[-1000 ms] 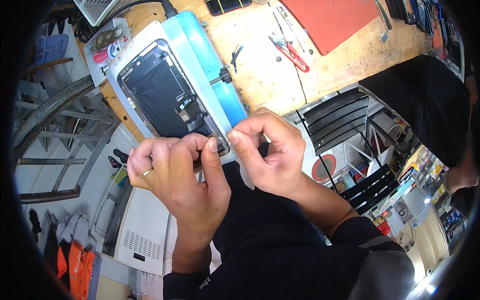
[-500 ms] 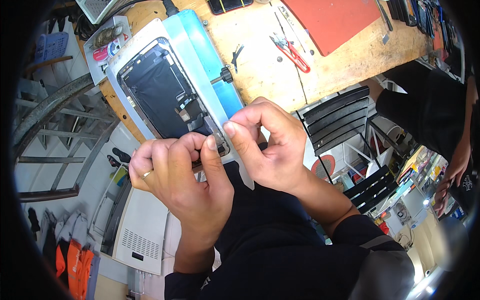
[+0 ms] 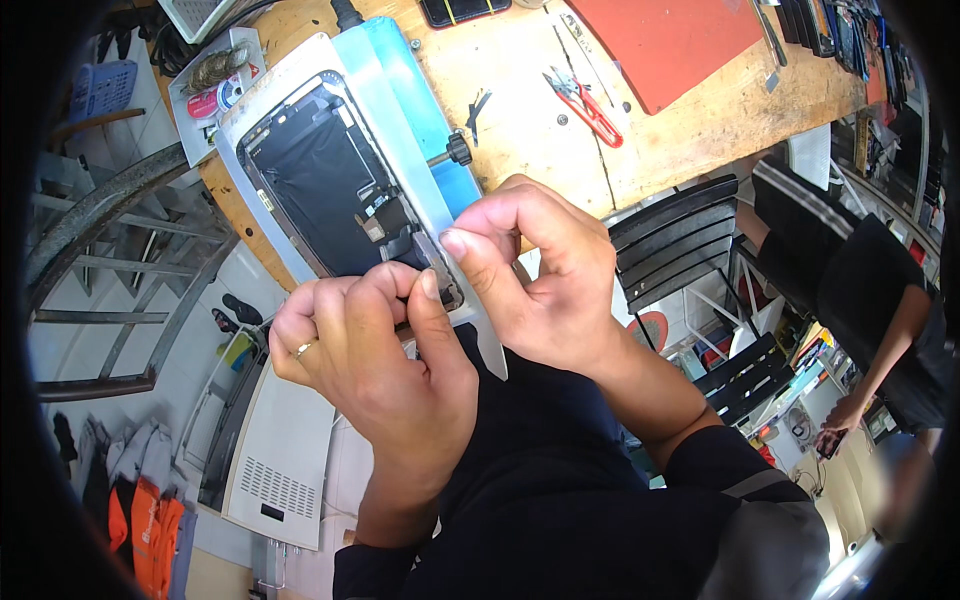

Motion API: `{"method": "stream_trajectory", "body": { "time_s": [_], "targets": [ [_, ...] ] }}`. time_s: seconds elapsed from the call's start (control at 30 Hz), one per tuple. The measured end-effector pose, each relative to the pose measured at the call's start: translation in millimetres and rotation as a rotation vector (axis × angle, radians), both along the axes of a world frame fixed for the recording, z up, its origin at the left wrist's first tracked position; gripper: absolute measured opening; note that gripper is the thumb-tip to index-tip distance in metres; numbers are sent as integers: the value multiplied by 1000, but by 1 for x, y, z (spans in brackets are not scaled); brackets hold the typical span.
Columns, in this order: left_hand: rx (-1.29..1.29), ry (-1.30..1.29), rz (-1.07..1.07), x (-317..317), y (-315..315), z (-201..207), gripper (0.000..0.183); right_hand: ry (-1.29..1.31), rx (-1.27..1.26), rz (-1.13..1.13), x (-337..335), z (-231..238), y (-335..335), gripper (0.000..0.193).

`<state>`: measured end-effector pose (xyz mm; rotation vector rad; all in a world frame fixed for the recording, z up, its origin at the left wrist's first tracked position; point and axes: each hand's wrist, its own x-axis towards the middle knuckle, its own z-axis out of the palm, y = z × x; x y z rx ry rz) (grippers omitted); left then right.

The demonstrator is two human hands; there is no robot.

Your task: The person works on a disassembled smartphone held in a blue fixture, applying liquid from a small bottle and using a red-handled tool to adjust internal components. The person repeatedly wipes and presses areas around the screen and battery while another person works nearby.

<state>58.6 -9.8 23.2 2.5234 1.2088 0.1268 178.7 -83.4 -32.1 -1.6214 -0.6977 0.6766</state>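
Observation:
A phone-like screen assembly (image 3: pixel 320 170) with a dark backing, flat cables and small metal pads lies face down on a white plate (image 3: pixel 372 100), above a blue base (image 3: pixel 402 70) with a black knob (image 3: pixel 458 149). At its near right corner, my left hand (image 3: pixel 385 345) pinches with thumb and forefinger by the cable end, its other fingers curled. Just to the right, my right hand (image 3: pixel 540 265) also pinches, thumb against forefinger, beside the plate's edge. Whatever lies between the fingertips of either hand is too small or hidden to make out.
Red-handled cutters (image 3: pixel 597 122), black strips (image 3: pixel 478 115) and a red mat (image 3: pixel 665 45) lie on the wooden bench (image 3: pixel 520 120). A box with spools (image 3: pixel 205 135) stands left. A slatted chair (image 3: pixel 675 235) and another person (image 3: pixel 870 270) are right.
Both hands keep their pinches, with the left shifted slightly right. The person on the right has moved, and a dark object now shows in that person's hand.

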Motion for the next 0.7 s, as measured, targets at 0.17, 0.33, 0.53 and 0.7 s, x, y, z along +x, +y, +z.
{"method": "stream_trajectory", "body": {
  "time_s": [0.17,0.33,0.53,0.7],
  "targets": [
    [21,-7,19,2,1,-1,12,12,1,-13,-1,-2,3,8],
    [36,-15,39,4,3,-3,12,18,22,-23,1,-4,8,8],
    [53,-35,56,7,7,-5,11,79,16,-31,2,-6,12,7],
    [77,-26,78,8,6,-9,10,84,11,-41,2,-8,16,7]
  ]
}}
